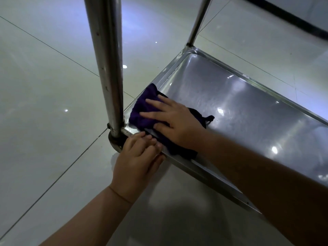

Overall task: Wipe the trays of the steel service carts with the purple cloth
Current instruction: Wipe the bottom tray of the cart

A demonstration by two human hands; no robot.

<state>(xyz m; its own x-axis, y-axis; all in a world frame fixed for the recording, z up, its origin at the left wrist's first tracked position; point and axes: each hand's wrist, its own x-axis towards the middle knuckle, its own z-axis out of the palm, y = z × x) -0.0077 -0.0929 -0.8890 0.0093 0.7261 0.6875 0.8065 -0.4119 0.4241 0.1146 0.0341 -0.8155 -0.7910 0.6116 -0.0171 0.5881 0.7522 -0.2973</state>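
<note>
A low steel cart tray [230, 103] fills the right half of the view, shiny and bare. The purple cloth [140, 107] lies bunched in the tray's near left corner, draped partly over the front rim. My right hand [175, 121] presses flat on the cloth with straight, spread fingers. My left hand [140, 157] grips the tray's front rim at the corner, fingers curled over the edge beside the cloth.
A thick steel cart post [108, 64] rises from the tray's near left corner, and a thinner post [197, 23] stands at the far corner. Glossy pale floor tiles [44, 103] surround the cart. A dark bar [292, 20] crosses the top right.
</note>
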